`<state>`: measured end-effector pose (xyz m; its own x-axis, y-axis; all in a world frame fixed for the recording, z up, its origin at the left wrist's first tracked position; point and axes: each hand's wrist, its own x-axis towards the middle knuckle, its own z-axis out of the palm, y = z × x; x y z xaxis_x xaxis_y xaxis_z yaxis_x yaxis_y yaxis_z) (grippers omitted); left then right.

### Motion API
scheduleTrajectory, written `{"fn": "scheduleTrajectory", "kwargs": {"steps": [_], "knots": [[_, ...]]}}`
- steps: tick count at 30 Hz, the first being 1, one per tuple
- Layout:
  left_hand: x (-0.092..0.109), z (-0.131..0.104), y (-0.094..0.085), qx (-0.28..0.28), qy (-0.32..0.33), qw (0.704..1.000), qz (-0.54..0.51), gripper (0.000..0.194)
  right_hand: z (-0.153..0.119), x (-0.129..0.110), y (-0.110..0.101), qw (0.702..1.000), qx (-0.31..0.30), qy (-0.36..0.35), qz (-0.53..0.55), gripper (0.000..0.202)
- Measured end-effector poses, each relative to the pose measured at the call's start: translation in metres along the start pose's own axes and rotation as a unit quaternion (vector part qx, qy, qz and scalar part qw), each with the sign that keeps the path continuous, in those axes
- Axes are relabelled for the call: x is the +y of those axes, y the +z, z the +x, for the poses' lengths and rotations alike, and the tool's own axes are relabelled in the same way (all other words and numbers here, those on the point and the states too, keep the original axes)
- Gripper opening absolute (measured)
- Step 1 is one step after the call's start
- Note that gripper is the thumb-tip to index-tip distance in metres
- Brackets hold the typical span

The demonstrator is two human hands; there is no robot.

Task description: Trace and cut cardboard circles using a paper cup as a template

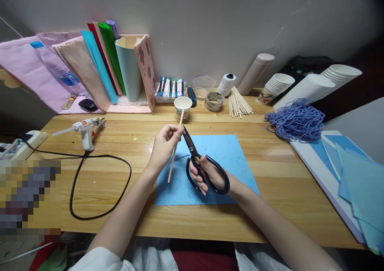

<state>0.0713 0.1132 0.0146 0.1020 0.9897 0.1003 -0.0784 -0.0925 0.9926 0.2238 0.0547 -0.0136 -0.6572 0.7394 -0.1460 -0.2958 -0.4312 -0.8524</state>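
Observation:
Pinched in the fingers of my left hand (166, 145) is a thin wooden stick (172, 168), tilted, its upper end in front of a small paper cup (183, 103). My right hand (208, 173) grips a pair of black-handled scissors (192, 145), fingers through the loops. The scissor blades look nearly closed, and their tips point up beside my left fingertips, close to the stick. Whether the blades touch the stick I cannot tell. Under both hands lies a blue sheet (228, 159) on the wooden table (279, 187).
Left stands a white glue gun (87, 133) with its black cord (72, 191) looped on the table. Behind are markers (170, 88), a tape roll (214, 101), white thread (226, 84) and several wooden sticks (239, 103). Purple cord (295, 121) and stacked paper cups (276, 88) sit right.

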Motion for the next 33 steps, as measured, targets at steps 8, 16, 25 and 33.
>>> {"fn": "scheduleTrajectory", "kwargs": {"steps": [8,16,25,33], "knots": [[-0.016,-0.006,0.004,-0.065,-0.112,0.98,-0.153,0.037,0.005,0.011,0.0,0.997,-0.029,0.02,0.074,0.064],[-0.019,-0.005,0.002,-0.056,-0.052,0.994,-0.078,0.033,0.006,0.016,0.0,0.998,-0.012,0.003,0.061,0.064],[-0.02,-0.009,0.004,-0.049,-0.028,0.998,-0.038,0.04,0.005,0.015,-0.001,0.999,-0.035,-0.024,0.003,0.068],[-0.022,-0.017,0.017,-0.057,-0.101,0.983,-0.143,0.037,0.007,0.013,0.0,0.999,-0.031,-0.022,0.003,0.072]]}}
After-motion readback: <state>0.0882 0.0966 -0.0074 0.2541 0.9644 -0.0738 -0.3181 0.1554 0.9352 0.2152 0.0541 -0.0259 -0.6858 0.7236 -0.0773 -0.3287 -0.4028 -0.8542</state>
